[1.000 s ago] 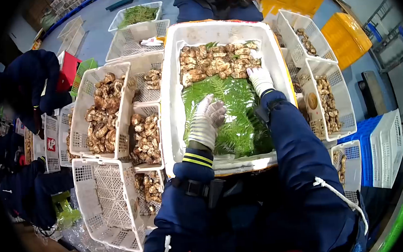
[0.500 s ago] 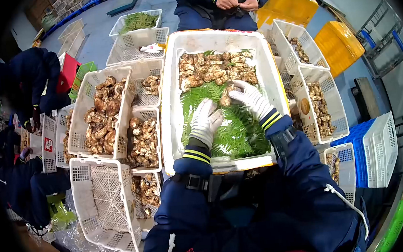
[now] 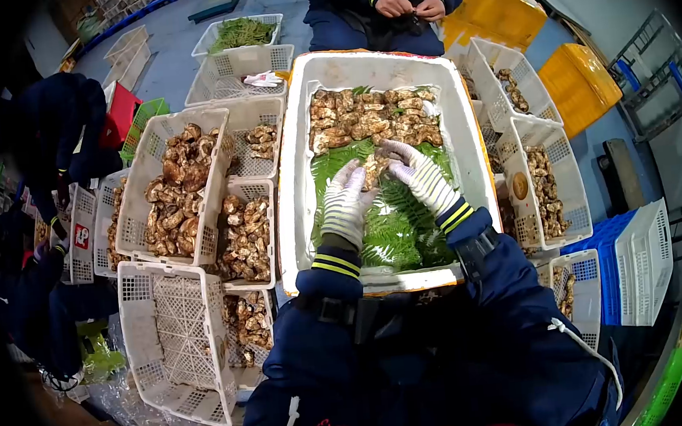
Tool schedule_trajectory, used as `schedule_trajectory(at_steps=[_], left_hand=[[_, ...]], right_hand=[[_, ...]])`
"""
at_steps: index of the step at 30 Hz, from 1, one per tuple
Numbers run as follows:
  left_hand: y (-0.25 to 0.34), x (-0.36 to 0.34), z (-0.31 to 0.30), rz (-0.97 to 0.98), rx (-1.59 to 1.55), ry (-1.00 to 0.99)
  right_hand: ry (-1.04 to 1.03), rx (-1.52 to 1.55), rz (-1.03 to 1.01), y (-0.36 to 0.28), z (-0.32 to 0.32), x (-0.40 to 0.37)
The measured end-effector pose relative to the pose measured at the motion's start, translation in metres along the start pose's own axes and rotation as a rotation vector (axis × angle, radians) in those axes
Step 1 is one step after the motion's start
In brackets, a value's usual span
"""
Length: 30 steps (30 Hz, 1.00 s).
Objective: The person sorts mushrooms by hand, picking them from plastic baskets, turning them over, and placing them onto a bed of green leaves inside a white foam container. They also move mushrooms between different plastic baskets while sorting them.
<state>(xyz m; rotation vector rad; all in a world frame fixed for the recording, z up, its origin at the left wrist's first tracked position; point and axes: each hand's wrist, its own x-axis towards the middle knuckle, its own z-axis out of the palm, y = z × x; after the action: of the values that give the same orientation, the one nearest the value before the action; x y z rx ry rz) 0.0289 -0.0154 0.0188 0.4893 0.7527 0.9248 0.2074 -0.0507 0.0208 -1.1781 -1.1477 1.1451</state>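
To the left of both hands, a white crate [image 3: 150, 154] holds heaped brown, knobbly mushrooms [image 3: 180, 178]. Nearer is the left wall of a white foam box [image 3: 296, 216]; the hands are over its inside. The left hand [image 3: 345, 205], in a striped glove, is loosely curled; whether its fingertips touch the mushroom or stop just short cannot be told. Between the hands, above green fern leaves [image 3: 392, 245], is a single mushroom [image 3: 373, 169]. It looks light and firm but likely to bruise or chip, and dry enough not to slip; its thick body seems the best place for a gentle fingertip hold. Just beyond the hands lie packed mushrooms [image 3: 373, 116]. The right hand [image 3: 426, 181], also gloved, pinches the single mushroom from its right. Farther right stands another crate [image 3: 526, 198] of mushrooms.
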Motion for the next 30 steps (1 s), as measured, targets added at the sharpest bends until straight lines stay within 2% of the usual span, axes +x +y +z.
schedule_trajectory(at_steps=[1, 2, 3, 4, 5, 6, 7, 8, 10, 11, 13, 14, 15, 16, 18, 20, 24, 25, 28, 30], left_hand=[[0.002, 0.001, -0.006, 0.028, -0.035, -0.034], [0.010, 0.000, -0.011, 0.171, 0.178, -0.069], [0.023, -0.006, -0.013, 0.313, 0.391, -0.103], [0.038, -0.013, -0.016, 0.422, 0.456, -0.107], [0.055, -0.021, -0.017, 0.533, 0.519, -0.103], [0.071, -0.027, -0.025, 0.576, 0.431, -0.065], [0.086, -0.032, -0.033, 0.623, 0.344, -0.030], [0.098, -0.027, -0.056, 0.580, 0.221, 0.049], [0.116, -0.017, -0.101, 0.454, -0.066, 0.250], [0.118, -0.025, -0.090, 0.470, 0.008, 0.343], [0.109, -0.025, -0.077, 0.469, 0.186, 0.230], [0.100, -0.029, -0.050, 0.481, 0.259, 0.168], [0.090, -0.025, -0.043, 0.518, 0.482, 0.114], [0.079, -0.020, -0.037, 0.550, 0.703, 0.058], [0.058, -0.022, -0.021, 0.451, 0.684, 0.007], [0.057, -0.031, -0.005, 0.408, 0.825, -0.030], [0.050, -0.024, -0.005, 0.505, 0.950, -0.010], [0.052, -0.029, -0.004, 0.458, 1.064, 0.011], [0.051, -0.029, -0.003, 0.488, 1.023, -0.001], [0.050, -0.025, -0.007, 0.518, 1.068, -0.003]], right_hand=[[-0.001, 0.067, 0.035, 0.006, -0.003, 0.002], [-0.001, 0.135, 0.070, 0.012, -0.007, 0.004], [0.038, 0.013, 0.117, 0.018, -0.010, 0.005], [0.080, -0.023, 0.126, 0.039, -0.019, 0.009], [0.088, -0.255, 0.121, 0.054, -0.028, 0.011], [0.096, -0.485, 0.113, 0.068, -0.037, 0.011], [0.118, -0.537, 0.107, 0.086, -0.047, 0.013], [0.118, -0.634, 0.181, 0.081, -0.050, 0.011], [0.140, -0.715, 0.157, 0.088, -0.058, 0.012], [0.181, -0.585, 0.122, 0.099, -0.057, 0.017], [0.113, -0.245, 0.146, 0.068, -0.032, 0.020], [0.072, -0.072, 0.127, 0.058, -0.021, 0.020], [-0.009, 0.082, 0.151, 0.034, -0.006, 0.017], [-0.061, 0.023, 0.147, 0.007, 0.005, 0.011], [-0.080, 0.367, 0.157, -0.006, 0.022, 0.007], [-0.081, 0.220, 0.194, -0.028, 0.029, 0.001], [-0.073, -0.021, 0.230, -0.004, 0.021, 0.009], [-0.129, -0.104, 0.171, -0.002, 0.017, 0.012], [-0.091, -0.182, 0.166, -0.004, 0.018, 0.009], [-0.126, -0.102, 0.235, -0.010, 0.020, 0.007]])
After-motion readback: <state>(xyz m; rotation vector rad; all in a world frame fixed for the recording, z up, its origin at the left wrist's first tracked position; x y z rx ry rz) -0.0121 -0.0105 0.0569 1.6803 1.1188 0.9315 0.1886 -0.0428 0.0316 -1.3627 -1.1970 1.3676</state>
